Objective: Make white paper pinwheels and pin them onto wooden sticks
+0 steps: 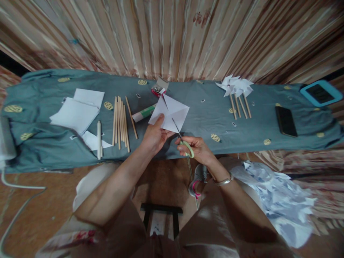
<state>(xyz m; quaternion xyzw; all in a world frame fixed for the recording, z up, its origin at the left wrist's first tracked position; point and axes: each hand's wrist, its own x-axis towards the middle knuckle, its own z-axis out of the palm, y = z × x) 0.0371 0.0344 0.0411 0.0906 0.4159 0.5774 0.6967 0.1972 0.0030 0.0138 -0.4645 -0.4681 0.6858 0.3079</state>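
Silver bracelet (pixel 225 182) on its wrist, the right arm slants forward and leftward, the right hand (pixel 195 147) with fingers curled around the green-handled scissors (pixel 186 144). Their long axis points away and left, one blade showing over the paper (pixel 176 111)'s near corner. The left hand (pixel 156 135), its arm slanting forward and rightward, pinches this white square above the green cloth (pixel 204 122), thumb on top, one corner pointing away. Beyond sits a red pin box (pixel 156 91).

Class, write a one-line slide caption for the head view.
Left hand holds a paper square, right hand holds scissors, with sticks and pinwheels on the cloth.
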